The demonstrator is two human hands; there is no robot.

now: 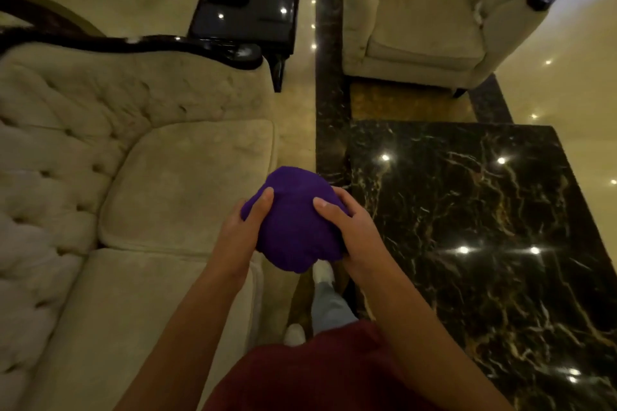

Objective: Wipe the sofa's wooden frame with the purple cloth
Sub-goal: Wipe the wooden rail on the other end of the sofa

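A purple cloth (293,223) is bunched into a ball in front of my chest, over the gap between sofa and table. My left hand (242,233) grips its left side and my right hand (347,230) grips its right side. The cream tufted sofa (160,183) fills the left of the view. Its dark glossy wooden frame (157,45) runs along the top of the armrest and ends in a scroll, well beyond the cloth and up to the left. Neither hand touches the frame.
A black marble coffee table (484,237) stands close on my right. A dark side table (247,15) sits beyond the sofa arm. A cream armchair (430,17) stands at the back right. My feet are on a narrow floor strip (300,130) between sofa and table.
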